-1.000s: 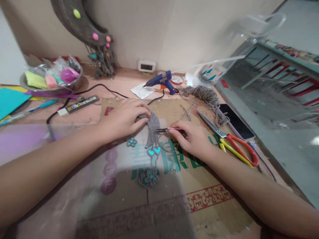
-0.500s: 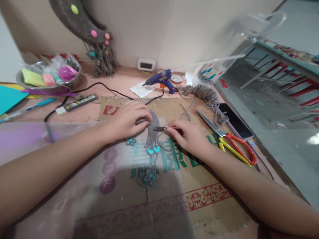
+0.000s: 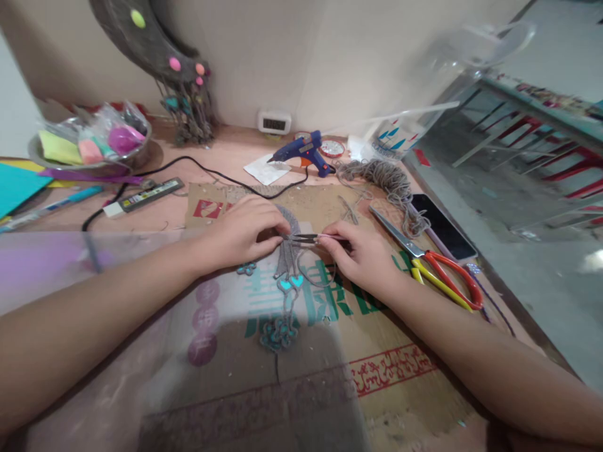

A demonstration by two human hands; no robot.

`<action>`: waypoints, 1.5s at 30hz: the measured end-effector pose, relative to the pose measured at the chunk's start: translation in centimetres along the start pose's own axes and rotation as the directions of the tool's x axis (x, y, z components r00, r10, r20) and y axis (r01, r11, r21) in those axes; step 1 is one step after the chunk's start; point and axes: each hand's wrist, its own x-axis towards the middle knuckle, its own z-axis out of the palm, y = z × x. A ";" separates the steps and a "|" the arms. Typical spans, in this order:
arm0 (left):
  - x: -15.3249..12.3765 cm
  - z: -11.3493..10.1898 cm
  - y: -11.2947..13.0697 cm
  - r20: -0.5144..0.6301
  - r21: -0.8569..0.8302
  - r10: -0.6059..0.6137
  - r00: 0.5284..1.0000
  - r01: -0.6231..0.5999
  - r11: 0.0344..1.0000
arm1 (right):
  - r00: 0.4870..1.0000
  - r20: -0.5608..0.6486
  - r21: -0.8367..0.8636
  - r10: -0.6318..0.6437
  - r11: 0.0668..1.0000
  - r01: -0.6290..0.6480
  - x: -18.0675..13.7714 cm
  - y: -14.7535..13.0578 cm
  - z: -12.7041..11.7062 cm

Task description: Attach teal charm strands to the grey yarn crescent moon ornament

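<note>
My right hand (image 3: 360, 251) pinches a pair of dark tweezers (image 3: 306, 238), their tips pointing left to the fingertips of my left hand (image 3: 247, 232). My left thumb and fingers are closed on the edge of a grey yarn ornament (image 3: 286, 258); just what they pinch there is hidden. Below, the ornament has two turquoise hearts (image 3: 291, 284) and a cluster of yarn flowers (image 3: 279, 333) with turquoise centres. A loop of grey yarn (image 3: 316, 281) curves down under the tweezers. Beside my left wrist lies a small yarn flower (image 3: 247, 269).
Cardboard (image 3: 400, 414) lies under the work. Scissors (image 3: 438, 270), a phone (image 3: 443, 226) and a grey yarn skein (image 3: 384, 182) are at right. Behind stand a blue glue gun (image 3: 301, 150) with a black cord, a clock (image 3: 274, 122) and a metal bowl (image 3: 89, 164) of packets.
The tweezers have moved left and slightly up, their tips now at my left fingertips. My left hand stays at the ornament. The whole view has shifted a little.
</note>
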 end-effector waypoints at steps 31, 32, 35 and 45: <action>0.0 0.2 -0.1 0.031 0.043 0.037 0.999 -0.038 0.998 | 0.989 0.116 0.001 -0.095 0.995 0.096 -0.2 0.2 -0.5; 0.0 0.1 0.0 0.024 0.039 0.011 1.000 -0.012 0.999 | 0.991 0.100 0.007 -0.093 0.996 0.093 -0.3 0.2 -0.6; 0.0 -0.2 0.4 -0.032 0.010 -0.046 0.998 0.046 0.999 | 0.995 0.044 0.006 -0.089 0.996 0.089 -0.2 0.2 -0.6; 0.0 -0.7 2.2 -0.164 0.203 0.147 0.975 -0.112 0.973 | 0.974 -0.074 -0.181 -0.215 0.963 0.199 -0.4 -0.8 -0.4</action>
